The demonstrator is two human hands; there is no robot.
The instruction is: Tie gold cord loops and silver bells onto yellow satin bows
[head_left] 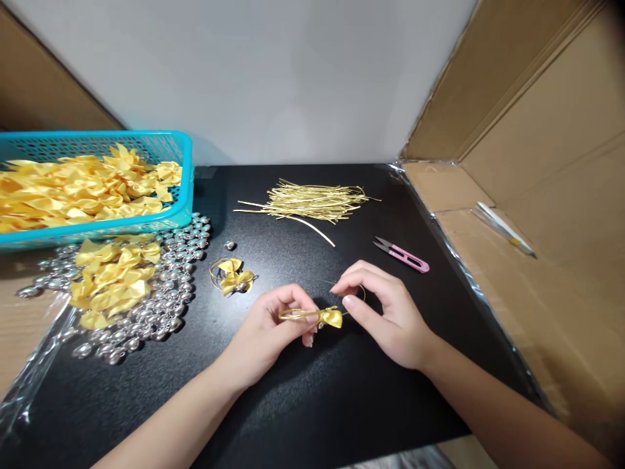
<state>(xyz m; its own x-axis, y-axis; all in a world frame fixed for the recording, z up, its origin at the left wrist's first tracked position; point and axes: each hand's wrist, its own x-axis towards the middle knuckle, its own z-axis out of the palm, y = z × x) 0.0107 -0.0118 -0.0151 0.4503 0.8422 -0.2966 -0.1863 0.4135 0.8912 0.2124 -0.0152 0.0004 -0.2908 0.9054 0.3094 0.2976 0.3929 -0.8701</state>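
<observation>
Between its thumb and fingers, my left hand [286,319] pinches a looped gold cord with a yellow satin bow [331,318] on it. Just right of the bow, my right hand [385,309] has its thumb and index fingertips close together. A thin line, too fine to identify, sticks out past those fingertips, and a gold cord end [364,294] curves behind them. Left of my hands lies another gold loop with yellow bows [236,279] and a silver bead. A single silver bead [230,245] rests just beyond it.
A turquoise basket [188,195] of yellow bows stands at the left. Before it, more yellow bows [114,280] lie among silver heart-like beads [170,306]. Gold cords [317,200] are piled at the back. Pink thread snips [403,254] lie right; a white pen-like tool [505,228] rests on cardboard.
</observation>
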